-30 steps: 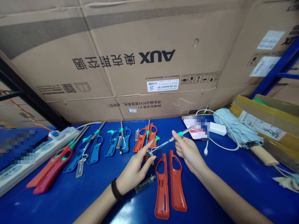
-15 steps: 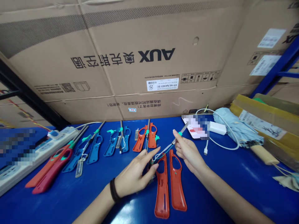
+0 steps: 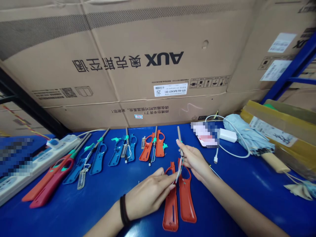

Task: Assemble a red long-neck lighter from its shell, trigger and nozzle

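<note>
My right hand (image 3: 195, 161) is shut on a metal lighter nozzle rod (image 3: 179, 136) with a teal collar, holding it nearly upright. Thin wires (image 3: 180, 168) hang from the rod over a red open lighter shell half (image 3: 186, 197). My left hand (image 3: 148, 194) lies just left of them, its fingertips at the wires' lower end. Beneath those fingers is a second red shell half (image 3: 170, 210), its upper part partly hidden. The clear lighter tank from earlier frames is out of sight.
Assembled red lighters (image 3: 50, 182) and blue (image 3: 98, 159) and orange (image 3: 148, 148) lighter parts lie along the blue table (image 3: 111, 210). A power strip (image 3: 37, 164) runs along the left. A white charger (image 3: 227, 135), its cable and a folded umbrella (image 3: 249, 135) sit at the right.
The rod has swung from tilted to nearly upright, its wires now hanging over the red shell. My left hand has moved right towards the wires and covers the spot where the clear tank lay.
</note>
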Motion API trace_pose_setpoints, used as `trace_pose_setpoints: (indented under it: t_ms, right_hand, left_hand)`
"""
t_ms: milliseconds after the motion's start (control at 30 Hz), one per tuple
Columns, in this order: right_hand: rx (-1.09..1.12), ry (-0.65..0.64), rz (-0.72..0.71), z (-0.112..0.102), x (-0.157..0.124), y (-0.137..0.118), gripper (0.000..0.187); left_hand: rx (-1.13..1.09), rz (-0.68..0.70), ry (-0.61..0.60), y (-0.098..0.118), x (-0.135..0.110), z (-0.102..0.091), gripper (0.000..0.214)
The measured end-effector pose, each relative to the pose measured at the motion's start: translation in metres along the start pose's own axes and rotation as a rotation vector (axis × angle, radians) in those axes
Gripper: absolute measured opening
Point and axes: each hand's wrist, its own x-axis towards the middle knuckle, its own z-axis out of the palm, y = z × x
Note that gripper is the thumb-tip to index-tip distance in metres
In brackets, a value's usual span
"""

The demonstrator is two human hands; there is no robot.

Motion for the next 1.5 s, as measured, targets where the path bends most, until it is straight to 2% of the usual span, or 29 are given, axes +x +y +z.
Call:
trace_pose_setpoints:
  t_ms: [133,233,333,433,533,633,733,900,1067,1167,1267,1400,1500]
  right_hand:
    - [0.041,-0.013,0.008,0.000,0.002,-0.001,0.045]
    - [0.065,-0.007,-0.019,-0.001,0.003,-0.002,0.045]
    - [0.058,-0.008,-0.020,-0.004,0.005,-0.003,0.045]
    - [-0.013,0.010,-0.062,-0.007,0.008,-0.003,0.047]
    - [-0.203,0.049,-0.130,-0.009,0.011,-0.003,0.049]
    - [-0.377,0.069,-0.152,-0.012,0.012,-0.003,0.048]
    - [-0.500,0.066,-0.150,-0.014,0.015,-0.001,0.045]
    - [-0.743,0.037,-0.175,-0.019,0.022,0.001,0.039]
    - [-0.851,0.031,-0.193,-0.021,0.020,-0.005,0.031]
    - [-0.830,0.002,-0.169,-0.022,0.008,-0.010,0.025]
    - [-0.748,-0.082,-0.144,-0.024,-0.017,-0.016,0.021]
    - [-0.388,-0.265,-0.126,-0.029,-0.059,-0.016,0.031]
    - [-0.228,-0.272,-0.027,-0.032,-0.084,-0.007,0.041]
  left_hand:
    - [-0.053,-0.030,0.034,-0.003,-0.001,-0.001,0.041]
    - [-0.112,-0.119,0.117,-0.007,-0.002,0.002,0.045]
    - [-0.238,-0.210,0.198,-0.012,-0.003,0.008,0.058]
    - [-0.441,-0.262,0.227,-0.016,-0.002,0.010,0.066]
    - [-0.740,-0.319,0.169,-0.018,0.000,0.006,0.054]
    - [-0.910,-0.365,0.087,-0.020,0.001,-0.001,0.045]
    - [-0.987,-0.397,0.049,-0.021,0.002,-0.002,0.043]
    - [-1.110,-0.533,0.048,-0.025,0.002,0.003,0.048]
    - [-1.137,-0.545,0.055,-0.025,0.002,0.002,0.050]
    - [-1.158,-0.584,0.056,-0.022,0.002,0.001,0.047]
    - [-1.174,-0.629,0.050,-0.020,0.003,0.000,0.047]
    - [-1.181,-0.642,0.070,-0.020,0.003,0.001,0.048]
    - [-1.180,-0.651,0.102,-0.019,0.004,0.001,0.049]
